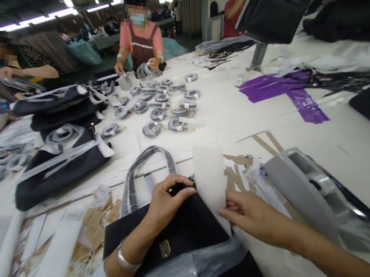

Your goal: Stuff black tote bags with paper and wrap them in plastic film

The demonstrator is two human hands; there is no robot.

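Lying on the table (217, 125), the black bag (191, 224) is pinched at its edge by the left hand (170, 200), apparently for steadiness, while the white sheet (209, 172) is gripped along its side by the right hand (250, 214), perhaps so that it is held straight

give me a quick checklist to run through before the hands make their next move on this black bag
1. White sheet in hand: ok, its edge is between the right hand's thumb and fingers.
2. Black bag held: ok, the left hand pinches it at the upper edge.
3. Bag handles covered: ok, both show plastic wrapping.
4. Table around the bag tidy: not ok, paper scraps and brown tags lie about.
5. Right forearm not touching the grey plastic device: cannot tell, they lie close in this view.
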